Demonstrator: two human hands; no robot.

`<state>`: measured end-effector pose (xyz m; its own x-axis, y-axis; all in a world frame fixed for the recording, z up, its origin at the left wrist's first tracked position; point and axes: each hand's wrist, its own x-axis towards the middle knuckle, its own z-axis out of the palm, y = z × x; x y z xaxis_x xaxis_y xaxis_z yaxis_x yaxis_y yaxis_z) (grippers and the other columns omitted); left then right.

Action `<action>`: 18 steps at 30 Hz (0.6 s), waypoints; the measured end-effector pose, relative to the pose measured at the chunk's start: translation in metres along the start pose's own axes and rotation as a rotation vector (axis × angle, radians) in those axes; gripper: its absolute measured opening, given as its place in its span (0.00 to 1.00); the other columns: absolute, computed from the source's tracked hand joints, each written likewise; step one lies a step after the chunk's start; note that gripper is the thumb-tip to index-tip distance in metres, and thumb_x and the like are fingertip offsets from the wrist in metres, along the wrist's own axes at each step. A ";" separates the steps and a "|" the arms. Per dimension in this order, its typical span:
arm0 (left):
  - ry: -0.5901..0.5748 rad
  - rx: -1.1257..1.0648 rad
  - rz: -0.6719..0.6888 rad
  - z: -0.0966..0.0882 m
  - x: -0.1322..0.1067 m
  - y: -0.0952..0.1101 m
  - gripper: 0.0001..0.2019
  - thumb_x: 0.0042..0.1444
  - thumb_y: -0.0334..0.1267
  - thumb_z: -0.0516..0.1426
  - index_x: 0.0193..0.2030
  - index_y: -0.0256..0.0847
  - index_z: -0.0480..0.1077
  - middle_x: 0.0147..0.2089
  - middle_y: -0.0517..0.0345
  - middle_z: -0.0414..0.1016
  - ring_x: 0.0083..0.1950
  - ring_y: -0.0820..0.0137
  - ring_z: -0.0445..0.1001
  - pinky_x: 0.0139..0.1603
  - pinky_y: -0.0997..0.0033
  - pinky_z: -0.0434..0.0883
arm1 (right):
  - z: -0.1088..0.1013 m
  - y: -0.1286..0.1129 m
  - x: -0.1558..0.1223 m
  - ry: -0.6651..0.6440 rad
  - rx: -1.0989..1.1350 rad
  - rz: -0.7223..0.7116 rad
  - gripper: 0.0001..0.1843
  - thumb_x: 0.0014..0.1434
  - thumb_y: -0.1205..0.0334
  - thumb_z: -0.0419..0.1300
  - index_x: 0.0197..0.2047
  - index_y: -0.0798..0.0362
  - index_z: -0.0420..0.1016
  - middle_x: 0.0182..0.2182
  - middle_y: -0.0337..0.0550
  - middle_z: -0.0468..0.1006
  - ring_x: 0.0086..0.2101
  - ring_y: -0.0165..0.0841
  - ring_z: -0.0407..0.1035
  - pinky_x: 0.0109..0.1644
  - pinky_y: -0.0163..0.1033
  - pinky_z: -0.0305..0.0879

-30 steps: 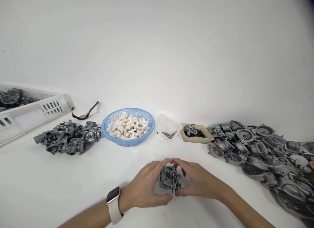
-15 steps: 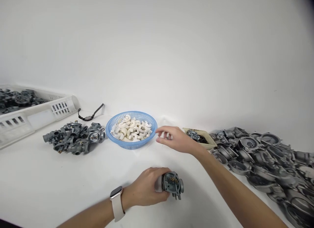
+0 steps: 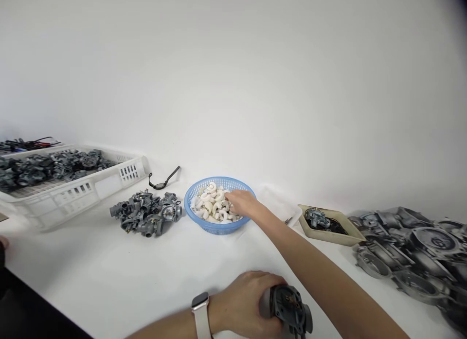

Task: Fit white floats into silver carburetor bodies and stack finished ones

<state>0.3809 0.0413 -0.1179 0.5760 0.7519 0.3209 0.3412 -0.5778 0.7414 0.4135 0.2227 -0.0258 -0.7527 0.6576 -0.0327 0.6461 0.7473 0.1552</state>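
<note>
Carburetor (image 3: 291, 307) in curled left hand (image 3: 243, 304)

A grey metal carburetor body (image 3: 290, 307) sat upright, gripped in the left hand (image 3: 244, 305). White curved floats (image 3: 209, 207) lay heaped in a blue basket (image 3: 204, 223), under the right hand (image 3: 242, 203).

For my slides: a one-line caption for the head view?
Left hand grips a grey carburettor body while the right hand reaches into the blue basket of white pieces.
</note>
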 end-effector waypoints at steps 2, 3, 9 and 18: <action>0.001 0.000 0.006 -0.001 0.000 0.002 0.25 0.45 0.33 0.63 0.53 0.44 0.70 0.49 0.58 0.78 0.48 0.61 0.78 0.53 0.70 0.72 | 0.001 0.005 -0.008 0.018 0.022 -0.004 0.15 0.69 0.56 0.58 0.53 0.57 0.72 0.48 0.46 0.74 0.47 0.36 0.71 0.53 0.47 0.71; 0.006 0.001 0.006 -0.001 0.000 0.003 0.25 0.45 0.33 0.63 0.54 0.45 0.70 0.49 0.58 0.78 0.48 0.61 0.78 0.53 0.70 0.72 | 0.001 0.009 -0.012 0.022 0.035 -0.004 0.15 0.69 0.56 0.58 0.53 0.57 0.72 0.48 0.46 0.75 0.48 0.36 0.71 0.53 0.47 0.71; 0.006 0.004 0.018 -0.001 0.000 0.004 0.27 0.46 0.35 0.63 0.56 0.45 0.70 0.50 0.58 0.79 0.48 0.62 0.78 0.54 0.70 0.71 | -0.011 0.025 -0.034 0.066 0.156 0.063 0.13 0.69 0.63 0.54 0.53 0.54 0.75 0.45 0.47 0.78 0.46 0.37 0.73 0.49 0.43 0.70; 0.018 0.036 -0.045 -0.006 -0.001 -0.002 0.33 0.45 0.45 0.66 0.61 0.46 0.69 0.50 0.55 0.78 0.48 0.59 0.77 0.56 0.64 0.71 | -0.030 0.027 -0.154 0.081 0.656 -0.006 0.19 0.71 0.49 0.50 0.56 0.45 0.75 0.42 0.44 0.79 0.40 0.35 0.73 0.43 0.37 0.68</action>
<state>0.3747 0.0438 -0.1160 0.5462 0.7828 0.2982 0.3933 -0.5539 0.7338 0.5428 0.1392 0.0134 -0.7470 0.6632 0.0471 0.5656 0.6711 -0.4793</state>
